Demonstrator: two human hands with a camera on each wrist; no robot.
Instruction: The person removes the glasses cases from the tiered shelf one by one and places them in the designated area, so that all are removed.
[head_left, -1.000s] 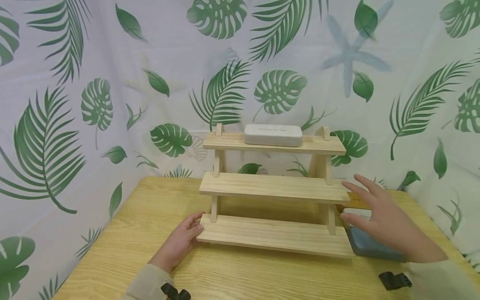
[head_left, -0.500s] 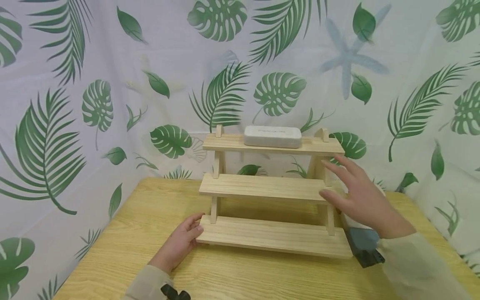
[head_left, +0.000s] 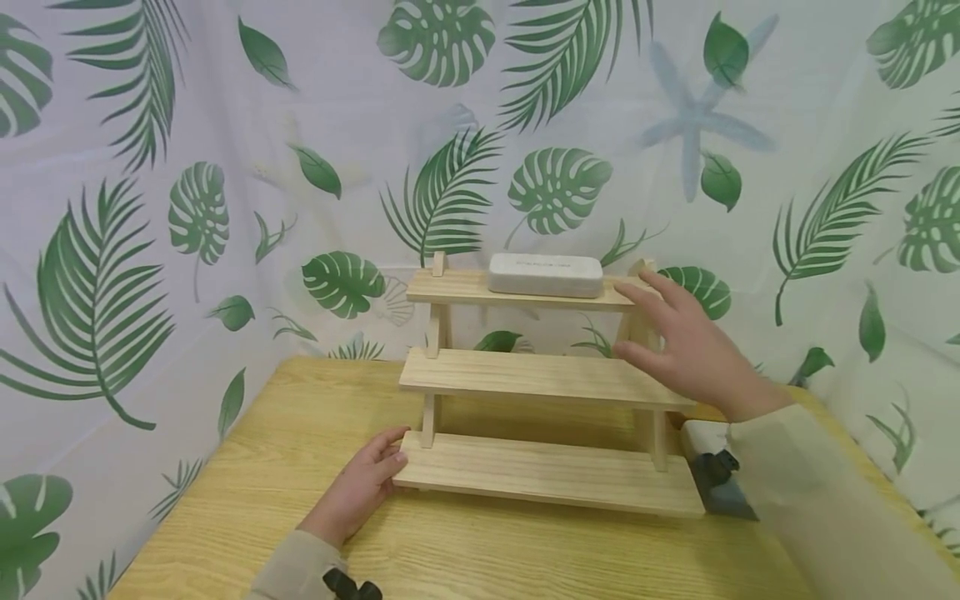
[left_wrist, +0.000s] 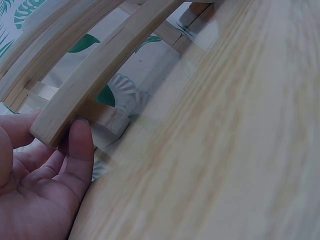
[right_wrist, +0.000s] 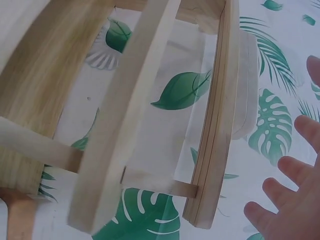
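A three-tier wooden display rack (head_left: 525, 377) stands on the table. On its top board lies a white oblong case (head_left: 545, 276) with small, unreadable lettering. My left hand (head_left: 358, 482) pinches the left end of the bottom board (left_wrist: 85, 85), thumb above and fingers below in the left wrist view. My right hand (head_left: 686, 350), fingers spread, is in front of the top board's right end and holds nothing. In the right wrist view the fingers (right_wrist: 295, 172) are apart from both the case (right_wrist: 246, 82) and the rack's top board (right_wrist: 212, 125).
Beside the rack's right end, a white item (head_left: 701, 435) and a blue-grey item (head_left: 727, 500) are partly hidden by my right sleeve (head_left: 817, 492). A wood-grain table (head_left: 480, 554) lies beneath. Leaf-printed cloth (head_left: 315, 100) hangs behind and at both sides.
My right hand has moved up and left, from above the items on the right to the top board's right end. My left hand stays on the bottom board.
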